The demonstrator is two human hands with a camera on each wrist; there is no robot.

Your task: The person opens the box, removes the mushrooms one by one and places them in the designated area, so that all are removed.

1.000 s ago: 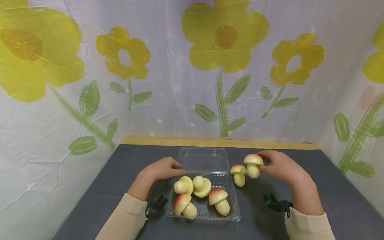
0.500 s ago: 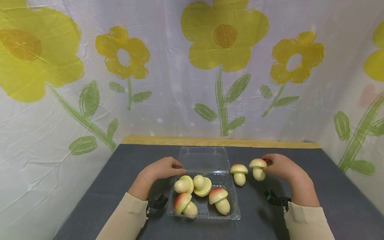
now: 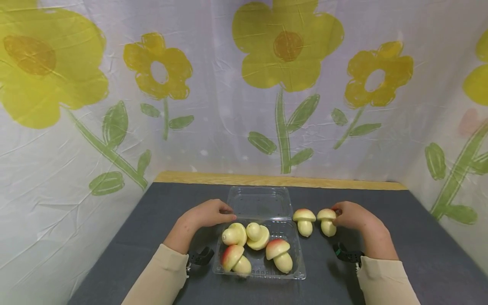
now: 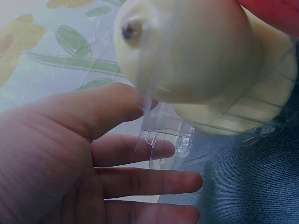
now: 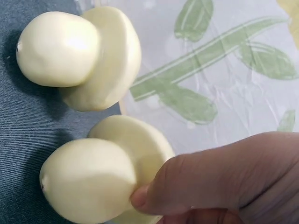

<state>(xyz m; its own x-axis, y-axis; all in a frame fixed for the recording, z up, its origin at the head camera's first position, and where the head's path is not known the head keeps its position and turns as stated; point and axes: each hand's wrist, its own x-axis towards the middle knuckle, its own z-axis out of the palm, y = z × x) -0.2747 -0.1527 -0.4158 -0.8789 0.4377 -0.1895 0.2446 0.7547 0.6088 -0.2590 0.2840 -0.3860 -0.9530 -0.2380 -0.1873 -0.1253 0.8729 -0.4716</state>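
Head view: the left hand is held extended at the clear box, nothing gripped; four mushrooms are contained. Beside the loose mushroom, the held mushroom, pinched by the right hand, is now lowered, apparently onto the table.

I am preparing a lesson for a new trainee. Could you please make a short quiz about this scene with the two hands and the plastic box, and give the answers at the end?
1. How many mushroom-shaped pieces lie inside the clear plastic box?
2. True or false: the lid of the box is open.
3. Which hand holds a mushroom-shaped piece? A) left B) right C) both

Key:
1. Four.
2. True.
3. B: the right hand pinches a piece outside the box.
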